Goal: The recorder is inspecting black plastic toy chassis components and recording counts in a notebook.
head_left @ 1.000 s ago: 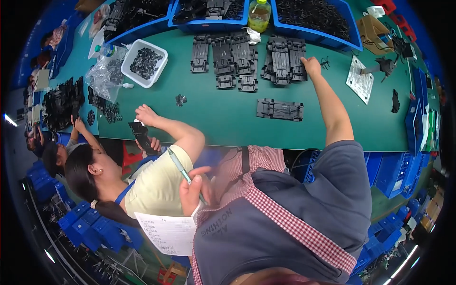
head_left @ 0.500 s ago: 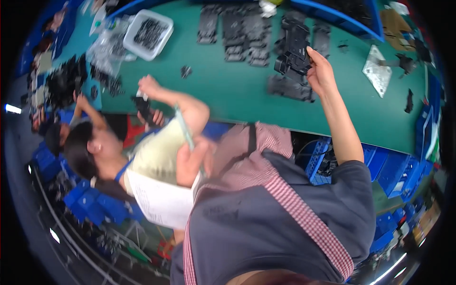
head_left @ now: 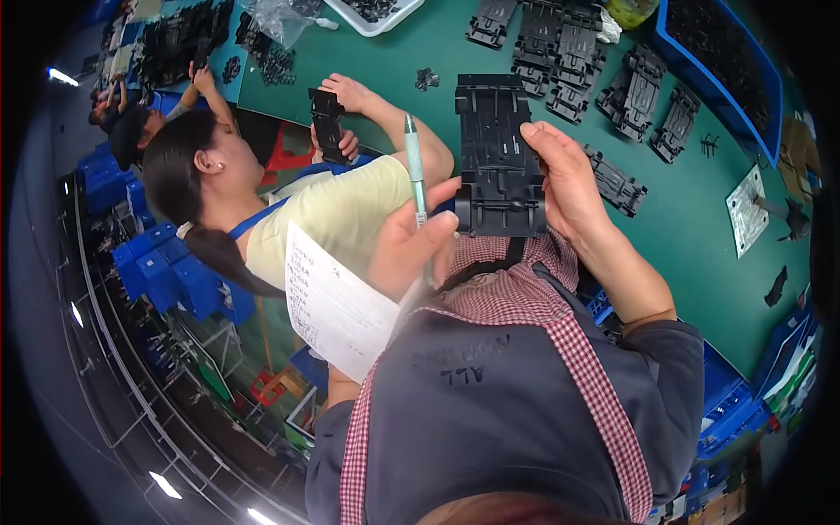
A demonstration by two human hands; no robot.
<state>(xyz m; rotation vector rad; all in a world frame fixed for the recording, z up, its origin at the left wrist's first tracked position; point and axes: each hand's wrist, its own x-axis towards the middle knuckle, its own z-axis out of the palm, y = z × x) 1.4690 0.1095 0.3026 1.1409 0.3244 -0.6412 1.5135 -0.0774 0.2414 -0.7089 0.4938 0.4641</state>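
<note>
The part [head_left: 499,144], held before the apron [head_left: 503,293], seems light and stiff, best taken by its long edge, as the right hand [head_left: 569,179] grips it, while the left hand [head_left: 404,252] holds a pen [head_left: 413,157].

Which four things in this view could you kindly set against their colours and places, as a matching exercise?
1. Chassis-like part
2. Pen
3. Sheet of paper
4. Metal plate

A. White, with handwriting
B. Silvery, on the green table
C. Black, in the right hand
D. Pale green, in the left hand

Pairs: 1-C; 2-D; 3-A; 4-B
</note>
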